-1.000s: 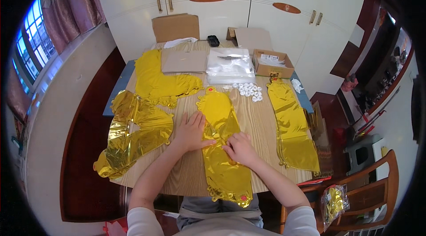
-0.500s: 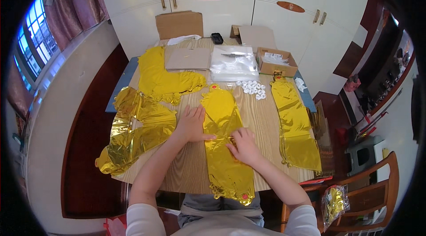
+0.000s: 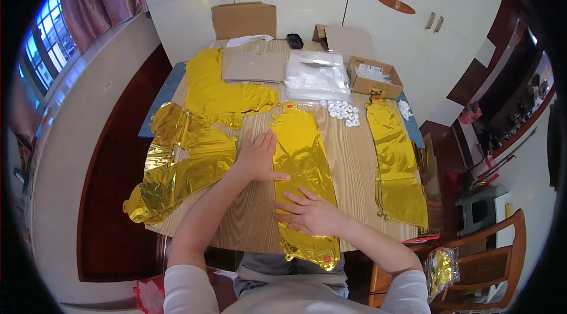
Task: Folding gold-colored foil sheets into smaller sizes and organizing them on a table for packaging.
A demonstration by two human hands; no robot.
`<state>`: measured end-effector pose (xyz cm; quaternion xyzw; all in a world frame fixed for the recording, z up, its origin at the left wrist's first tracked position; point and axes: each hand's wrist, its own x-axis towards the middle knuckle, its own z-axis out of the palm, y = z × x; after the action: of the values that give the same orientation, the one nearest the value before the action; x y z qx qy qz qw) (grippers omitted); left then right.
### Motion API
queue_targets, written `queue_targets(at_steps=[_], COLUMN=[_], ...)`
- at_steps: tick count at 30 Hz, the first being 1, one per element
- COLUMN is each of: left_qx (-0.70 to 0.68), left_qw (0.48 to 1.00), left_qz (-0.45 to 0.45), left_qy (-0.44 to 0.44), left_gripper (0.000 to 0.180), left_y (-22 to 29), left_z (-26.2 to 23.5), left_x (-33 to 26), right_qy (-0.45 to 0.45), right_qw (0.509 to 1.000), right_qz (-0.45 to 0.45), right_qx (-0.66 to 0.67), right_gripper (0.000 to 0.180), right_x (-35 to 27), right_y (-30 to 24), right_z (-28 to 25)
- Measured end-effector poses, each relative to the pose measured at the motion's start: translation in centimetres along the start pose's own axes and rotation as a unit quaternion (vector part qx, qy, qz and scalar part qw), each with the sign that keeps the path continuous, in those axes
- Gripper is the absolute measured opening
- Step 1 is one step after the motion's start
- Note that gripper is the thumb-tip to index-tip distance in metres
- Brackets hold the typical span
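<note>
A long gold foil balloon (image 3: 307,163), flat and uninflated, lies lengthwise in front of me, its near end hanging slightly over the table edge. My left hand (image 3: 258,157) is open at its left edge, thumb resting on the foil and fingers mostly on the wood. Palm down with fingers spread, my right hand (image 3: 313,215) lies flat on the foil's lower half. Another crumpled gold foil balloon (image 3: 195,163) is to the left of my left hand. Behind it lies a stack of gold foil balloons (image 3: 204,86). A folded gold foil piece (image 3: 397,163) rests at the right.
On the wooden table (image 3: 354,163) are white ribbon rolls (image 3: 341,112), a stack of clear plastic bags (image 3: 316,80), cardboard sheets (image 3: 254,67) and an open carton (image 3: 375,77). A black tray (image 3: 294,41) sits near the cabinets. A wooden chair (image 3: 490,261) stands at the right.
My right hand has uncurled from the middle of the balloon and slid toward me and left, now spread flat. The left hand stays in about the same place. The view has shifted slightly.
</note>
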<state>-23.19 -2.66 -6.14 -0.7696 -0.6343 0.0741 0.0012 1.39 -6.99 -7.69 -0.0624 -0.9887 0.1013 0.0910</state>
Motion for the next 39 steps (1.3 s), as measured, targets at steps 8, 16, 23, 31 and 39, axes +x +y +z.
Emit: queue_targets(at_steps=[8, 16, 23, 31, 39], left_qx=[-0.012, -0.025, -0.108, -0.152, -0.163], left_qw=[1.0, 0.998, 0.976, 0.968, 0.968], left_qz=[-0.02, -0.04, -0.05, -0.029, -0.042], left_qy=[0.003, 0.033, 0.184, 0.198, 0.188], left_gripper=[0.123, 0.115, 0.089, 0.078, 0.075], left_y=[-0.6, -0.9, -1.6, -1.3, -1.4], left_z=[-0.2, 0.2, 3.8, 3.5, 3.4], left_x=[0.4, 1.4, 0.6, 0.2, 0.0], right_qy=[-0.041, -0.073, 0.17, 0.431, 0.214], right_qw=[0.999, 0.994, 0.984, 0.894, 0.972], right_qz=[-0.026, -0.06, -0.035, -0.042, -0.025], right_qx=[0.008, 0.061, 0.03, -0.115, -0.09], right_gripper=[0.036, 0.039, 0.038, 0.031, 0.029], right_x=[-0.9, -2.6, -2.8, 0.2, -4.3], right_y=[-1.0, -2.5, -5.6, -14.3, -13.8], right_z=[-0.6, -0.8, -14.6, -23.2, -25.7])
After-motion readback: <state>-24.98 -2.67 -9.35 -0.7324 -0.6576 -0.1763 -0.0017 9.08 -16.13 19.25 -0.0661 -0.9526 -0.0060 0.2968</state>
